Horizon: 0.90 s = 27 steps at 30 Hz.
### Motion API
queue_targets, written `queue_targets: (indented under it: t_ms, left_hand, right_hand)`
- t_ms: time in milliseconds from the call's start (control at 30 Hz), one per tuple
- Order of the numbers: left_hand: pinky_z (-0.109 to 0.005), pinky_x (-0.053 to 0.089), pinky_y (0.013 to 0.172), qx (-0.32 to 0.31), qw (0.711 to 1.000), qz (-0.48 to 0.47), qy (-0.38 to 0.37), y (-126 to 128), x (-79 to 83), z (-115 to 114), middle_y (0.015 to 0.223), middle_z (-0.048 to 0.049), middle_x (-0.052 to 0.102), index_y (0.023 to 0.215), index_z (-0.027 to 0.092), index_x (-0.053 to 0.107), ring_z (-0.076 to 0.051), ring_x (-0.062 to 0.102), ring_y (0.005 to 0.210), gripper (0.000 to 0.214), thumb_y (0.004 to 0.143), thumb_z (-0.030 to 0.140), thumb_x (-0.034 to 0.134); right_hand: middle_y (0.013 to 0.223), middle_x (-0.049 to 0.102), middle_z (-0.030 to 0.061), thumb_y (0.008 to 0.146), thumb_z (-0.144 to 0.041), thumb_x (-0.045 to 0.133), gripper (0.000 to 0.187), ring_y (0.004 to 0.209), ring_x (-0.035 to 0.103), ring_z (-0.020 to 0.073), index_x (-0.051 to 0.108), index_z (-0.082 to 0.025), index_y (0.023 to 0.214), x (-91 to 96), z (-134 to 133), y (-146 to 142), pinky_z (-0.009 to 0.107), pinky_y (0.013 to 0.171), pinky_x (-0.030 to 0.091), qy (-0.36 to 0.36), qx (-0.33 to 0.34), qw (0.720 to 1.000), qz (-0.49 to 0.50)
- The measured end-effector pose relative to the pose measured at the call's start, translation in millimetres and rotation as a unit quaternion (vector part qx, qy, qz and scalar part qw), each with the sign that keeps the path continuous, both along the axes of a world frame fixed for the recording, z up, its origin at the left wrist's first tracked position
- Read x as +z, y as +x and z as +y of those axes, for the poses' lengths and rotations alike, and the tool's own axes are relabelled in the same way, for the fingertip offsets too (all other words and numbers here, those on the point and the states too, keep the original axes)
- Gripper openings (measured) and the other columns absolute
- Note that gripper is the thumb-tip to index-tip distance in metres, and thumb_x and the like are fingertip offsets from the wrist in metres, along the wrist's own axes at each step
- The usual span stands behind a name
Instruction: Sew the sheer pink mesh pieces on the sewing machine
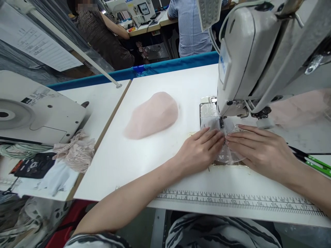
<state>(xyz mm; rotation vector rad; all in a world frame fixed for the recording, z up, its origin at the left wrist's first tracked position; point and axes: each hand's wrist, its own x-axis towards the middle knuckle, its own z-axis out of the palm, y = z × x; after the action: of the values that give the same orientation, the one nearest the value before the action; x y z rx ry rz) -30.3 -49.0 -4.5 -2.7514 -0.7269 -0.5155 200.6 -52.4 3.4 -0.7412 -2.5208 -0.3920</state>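
Observation:
At the sewing machine (240, 58), both hands rest on the bed by the presser foot (221, 122). My left hand (203, 150) lies palm down with fingers stretched toward the needle area. From the other side, my right hand (261, 150) also lies flat, its fingertips almost meeting the left ones. Under and between the fingers shows a thin see-through piece (229, 156); its outline is partly covered, and I cannot tell whether it is fabric or plastic. Both thumbs are mostly hidden. Left of the hands, a pale pink fabric piece (153, 115) lies flat on the white table (144, 165).
Green-handled snips (318, 165) lie at the right, below more pink fabric (300, 108). A printed ruler (232, 201) runs along the front edge. Another machine (38, 110) and a bundle of pale strips (77, 151) are leftward. Two people sit beyond the blue cloth edge (176, 65).

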Motion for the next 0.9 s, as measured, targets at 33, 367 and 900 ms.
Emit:
queue_targets:
  t_ms: [33,367,900]
  left_hand:
    - [-0.041,0.048,0.112,-0.006,1.000,-0.004,0.003,0,0.5,-1,0.128,-0.0127,0.068,0.124,0.005,0.064,-0.023,0.064,0.123,0.031,0.099,0.019,0.052]
    - [-0.044,0.044,0.116,-0.003,1.000,-0.025,0.014,-1,0.4,1,0.120,-0.0122,0.072,0.120,0.005,0.066,-0.021,0.068,0.117,0.028,0.098,0.017,0.054]
    - [-0.045,0.039,0.120,0.003,1.000,-0.013,0.005,-6,1.1,-1,0.125,-0.0115,0.070,0.123,0.008,0.065,-0.020,0.066,0.120,0.030,0.097,0.015,0.051]
  right_hand:
    - [0.105,0.077,0.0072,0.092,-0.005,0.053,0.027,0.097,0.073,0.0208,0.077,-0.018,0.097,-0.1,0,0,0.040,0.093,0.060,0.001,0.000,1.000,0.000]
    - [0.113,0.074,0.0087,0.089,-0.002,0.053,0.030,0.103,0.072,0.0220,0.075,-0.015,0.104,-4.4,2,3,0.043,0.097,0.058,0.004,-0.007,1.000,-0.024]
    - [0.112,0.075,0.0088,0.091,-0.007,0.059,0.022,0.102,0.072,0.0220,0.075,-0.015,0.105,-1.6,-1,0,0.043,0.100,0.056,0.019,0.002,0.999,-0.034]
